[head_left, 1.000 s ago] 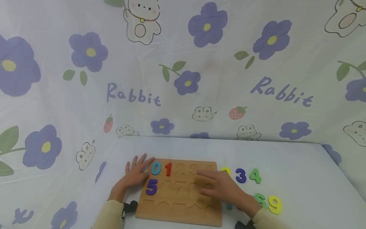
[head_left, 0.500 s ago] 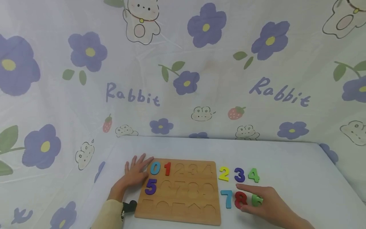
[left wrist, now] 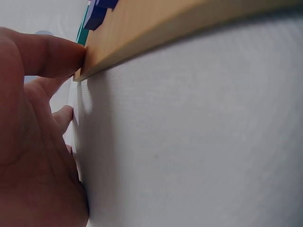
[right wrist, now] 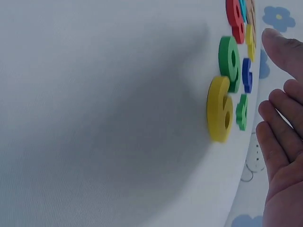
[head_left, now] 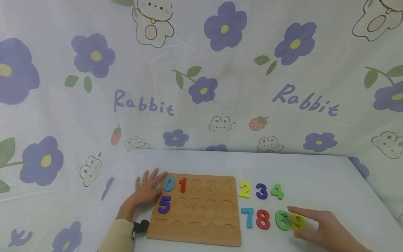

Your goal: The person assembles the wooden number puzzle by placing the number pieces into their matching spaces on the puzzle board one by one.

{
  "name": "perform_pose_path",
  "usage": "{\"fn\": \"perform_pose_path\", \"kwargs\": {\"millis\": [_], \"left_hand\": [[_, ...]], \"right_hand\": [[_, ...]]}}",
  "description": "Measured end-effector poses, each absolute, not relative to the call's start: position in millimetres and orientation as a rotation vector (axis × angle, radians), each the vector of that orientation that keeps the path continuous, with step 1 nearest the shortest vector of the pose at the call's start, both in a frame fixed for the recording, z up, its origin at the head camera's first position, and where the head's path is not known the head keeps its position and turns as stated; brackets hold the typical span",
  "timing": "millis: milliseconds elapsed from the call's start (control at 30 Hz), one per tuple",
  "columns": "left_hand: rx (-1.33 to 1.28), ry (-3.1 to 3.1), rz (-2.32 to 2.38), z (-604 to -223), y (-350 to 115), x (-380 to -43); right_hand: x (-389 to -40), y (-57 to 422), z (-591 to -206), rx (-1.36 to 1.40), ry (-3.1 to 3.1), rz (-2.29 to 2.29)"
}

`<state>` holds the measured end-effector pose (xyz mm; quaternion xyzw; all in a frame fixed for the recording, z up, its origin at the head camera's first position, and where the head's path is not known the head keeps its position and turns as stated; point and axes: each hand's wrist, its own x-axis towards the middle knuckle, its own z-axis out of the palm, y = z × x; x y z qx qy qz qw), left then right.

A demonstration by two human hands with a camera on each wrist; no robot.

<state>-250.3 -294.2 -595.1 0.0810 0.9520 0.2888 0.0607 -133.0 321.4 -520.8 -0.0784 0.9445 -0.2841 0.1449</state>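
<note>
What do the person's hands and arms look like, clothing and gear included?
The left hand is bare, its arm in a pale yellow sleeve, with a black, round-ended fitting at the cuff. The right hand is bare too; no sleeve shows on that side.

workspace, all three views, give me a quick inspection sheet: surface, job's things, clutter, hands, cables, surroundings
Surface: white table, with a wooden board flat on it
Job's things: 0, 1 and 5 on the board; to its right, 2, 3 and 4 in the far row, 7, 8, 6 and 9 in the near row
Clutter: nothing seen
Hands: left hand touches the board's left edge; right hand is near 9, holding nothing
Cables: nothing seen
Surroundings: flower-patterned backdrop behind the table; black device at the left wrist
</note>
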Motion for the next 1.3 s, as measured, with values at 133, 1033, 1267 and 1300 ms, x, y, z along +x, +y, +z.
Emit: {"fn": "perform_pose_path", "kwargs": {"millis": [133,1033,1267,1300], "left_hand": [[0.24,2.879,0.868,-592.3,-295.3,-248.6],[0.248,2.88,0.892,-591.5,-294.8,-246.8],[0.247,2.875,0.904,-590.7,-294.9,-246.5],[0.249,2.876,0.902,-590.7,-295.1,-246.3]], "right_hand": [[-132.2,328.9,-520.3,-0.252,2.756,-0.765],[-126.2,331.2,-556.4,-0.009,2.855,-0.742],[-125.2,334.8,-558.4,-0.022,2.876,-0.76],[-125.2,334.8,-557.4,-0.026,2.884,-0.764]]}}
